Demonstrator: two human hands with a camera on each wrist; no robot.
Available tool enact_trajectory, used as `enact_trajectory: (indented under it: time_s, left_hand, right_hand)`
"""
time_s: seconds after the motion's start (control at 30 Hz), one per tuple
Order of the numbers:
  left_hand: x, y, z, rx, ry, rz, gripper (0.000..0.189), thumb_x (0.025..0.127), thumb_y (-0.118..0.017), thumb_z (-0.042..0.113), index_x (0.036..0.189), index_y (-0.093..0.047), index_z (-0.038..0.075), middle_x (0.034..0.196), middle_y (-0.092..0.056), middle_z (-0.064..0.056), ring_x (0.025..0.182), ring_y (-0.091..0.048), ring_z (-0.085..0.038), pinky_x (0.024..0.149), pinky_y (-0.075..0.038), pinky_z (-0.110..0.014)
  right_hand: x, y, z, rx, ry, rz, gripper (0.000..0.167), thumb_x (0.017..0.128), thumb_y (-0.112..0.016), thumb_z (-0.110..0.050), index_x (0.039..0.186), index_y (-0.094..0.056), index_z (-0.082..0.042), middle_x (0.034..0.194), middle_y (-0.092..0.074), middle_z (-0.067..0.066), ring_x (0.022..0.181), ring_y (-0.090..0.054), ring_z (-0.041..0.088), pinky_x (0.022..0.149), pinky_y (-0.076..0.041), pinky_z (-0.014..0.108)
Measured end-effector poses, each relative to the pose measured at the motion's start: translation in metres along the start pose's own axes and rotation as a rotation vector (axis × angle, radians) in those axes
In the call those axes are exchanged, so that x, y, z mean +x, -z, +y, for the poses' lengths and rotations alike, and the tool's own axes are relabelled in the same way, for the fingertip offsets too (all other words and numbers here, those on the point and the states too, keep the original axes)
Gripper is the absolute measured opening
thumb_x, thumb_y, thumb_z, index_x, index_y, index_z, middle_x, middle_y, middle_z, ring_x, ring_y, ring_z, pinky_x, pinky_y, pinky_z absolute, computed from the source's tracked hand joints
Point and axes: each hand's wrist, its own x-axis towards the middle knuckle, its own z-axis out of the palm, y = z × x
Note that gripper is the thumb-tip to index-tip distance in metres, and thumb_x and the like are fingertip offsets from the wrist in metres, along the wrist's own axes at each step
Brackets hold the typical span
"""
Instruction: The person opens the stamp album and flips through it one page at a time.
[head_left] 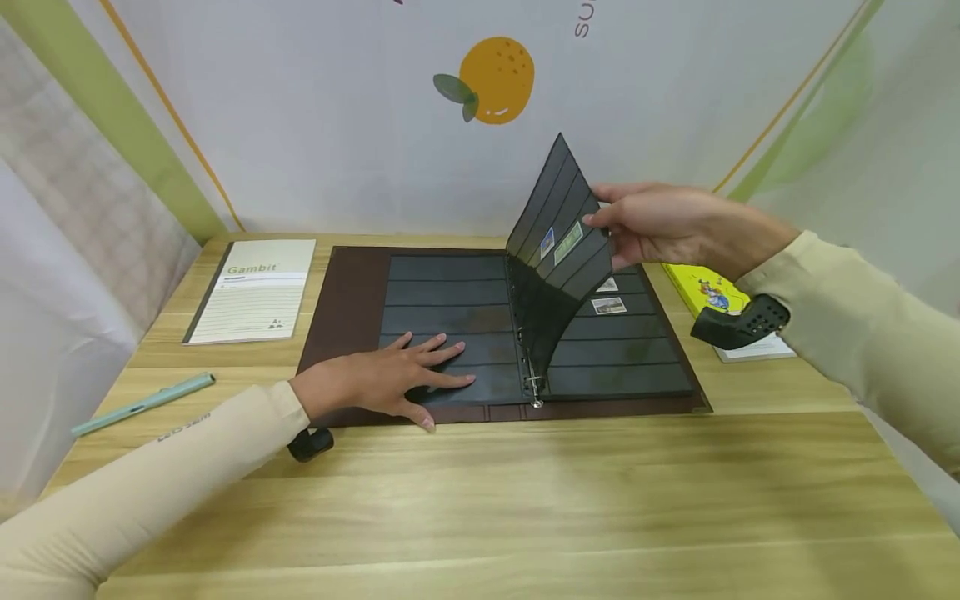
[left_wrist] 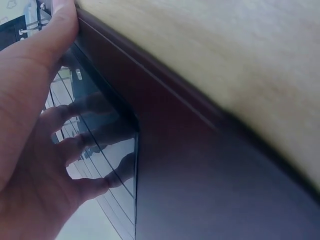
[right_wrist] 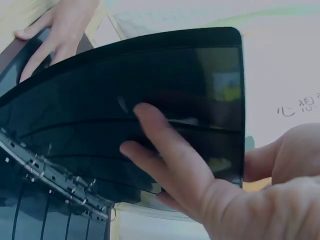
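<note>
A stamp album (head_left: 345, 333) with a dark brown cover lies spread on the table, its black pages fixed by metal rings (head_left: 536, 385). My right hand (head_left: 660, 223) pinches the outer edge of one black page (head_left: 546, 187), which stands raised and bowed above the rings. Two stamps (head_left: 568, 243) show on that page's left-facing side. On the page beneath are more stamps (head_left: 608, 306). With fingers spread, my left hand (head_left: 390, 377) rests flat on the left page (head_left: 450, 292), its thumb over the cover's lower edge. In the right wrist view, fingers lie against the raised page (right_wrist: 190, 85).
A Gambit notebook (head_left: 255, 292) lies left of the album, with a light green pen (head_left: 146, 403) nearer the front. To the right, a yellow illustrated booklet (head_left: 701, 287) is partly hidden behind the right wrist. A white curtain (head_left: 337, 125) hangs behind the table.
</note>
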Motion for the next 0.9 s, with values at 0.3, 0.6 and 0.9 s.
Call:
enact_trajectory:
  time_s: [0.3,0.6,0.9]
  left_hand:
    - [0.003,0.028,0.029,0.093,0.08,0.115,0.066,0.095,-0.062,0.054,0.152,-0.048,0.026,0.151,-0.051,-0.021,0.121,-0.066,-0.032,0.097,-0.055,-0.048]
    - [0.031,0.138,0.117,-0.772,0.223,0.522,0.045,0.101,-0.054,0.053,0.114,-0.074,0.014,0.085,-0.069,-0.002,0.083,-0.076,-0.019,0.072,-0.063,-0.03]
    - [0.036,0.17,0.126,-0.789,0.321,0.427,0.037,0.1,-0.054,0.011,0.063,-0.05,0.007,0.071,-0.062,-0.01,0.075,-0.076,-0.023,0.072,-0.063,-0.03]
  right_hand:
    - [0.0,-0.008,-0.003,0.045,-0.007,-0.049,0.081,0.111,-0.037,-0.025,0.156,0.03,-0.031,0.139,-0.034,0.005,0.066,-0.047,0.0,0.103,-0.054,0.039]
    - [0.006,-0.024,-0.014,0.019,0.007,-0.148,0.08,0.111,-0.034,-0.025,0.154,0.033,-0.031,0.169,0.016,0.011,0.115,-0.064,0.017,0.101,-0.055,0.039]
    - [0.011,-0.035,-0.019,0.142,0.045,-0.257,0.078,0.111,-0.033,-0.019,0.157,0.028,-0.033,0.165,-0.009,0.012,0.153,-0.025,0.041,0.109,-0.046,0.055]
